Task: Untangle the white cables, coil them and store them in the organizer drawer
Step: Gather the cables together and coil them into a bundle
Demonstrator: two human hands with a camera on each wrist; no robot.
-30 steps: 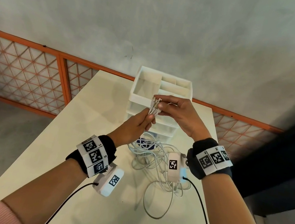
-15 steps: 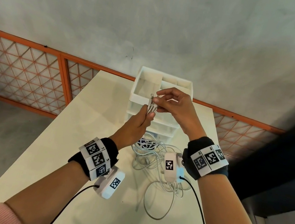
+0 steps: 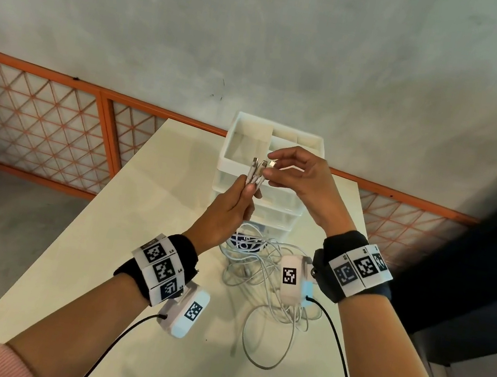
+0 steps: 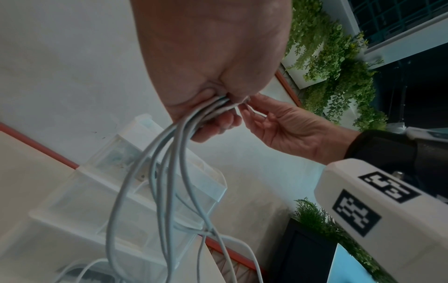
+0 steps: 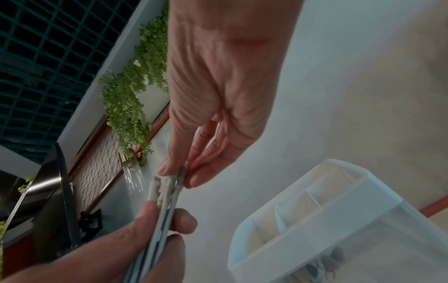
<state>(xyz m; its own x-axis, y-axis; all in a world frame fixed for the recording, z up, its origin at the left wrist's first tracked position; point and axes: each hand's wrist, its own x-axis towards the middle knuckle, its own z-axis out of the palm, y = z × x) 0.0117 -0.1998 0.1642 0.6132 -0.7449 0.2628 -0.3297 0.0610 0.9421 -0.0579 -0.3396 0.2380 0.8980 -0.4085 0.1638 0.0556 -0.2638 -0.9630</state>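
Note:
My left hand (image 3: 241, 192) grips a bunch of white cable ends (image 3: 256, 173), connectors pointing up, held in the air in front of the white organizer (image 3: 230, 152). In the left wrist view the cables (image 4: 169, 172) hang down from my fist. My right hand (image 3: 277, 166) pinches one connector (image 3: 272, 163) at the top of the bunch between thumb and fingertips; the right wrist view shows this pinch on the connector (image 5: 183, 172). The rest of the white cables (image 3: 262, 273) lie in a tangled heap on the table below my wrists.
The cream table (image 3: 146, 204) ends against an orange-framed lattice railing (image 3: 54, 123) and a grey wall. The organizer has open top compartments and clear drawers (image 4: 135, 201) below. A dark cabinet (image 3: 491, 262) stands to the right. A loose cable loop (image 3: 262, 355) lies nearer me.
Both hands have risen slightly with the cable ends. My right hand's fingers have spread and now pinch one connector apart from the bunch.

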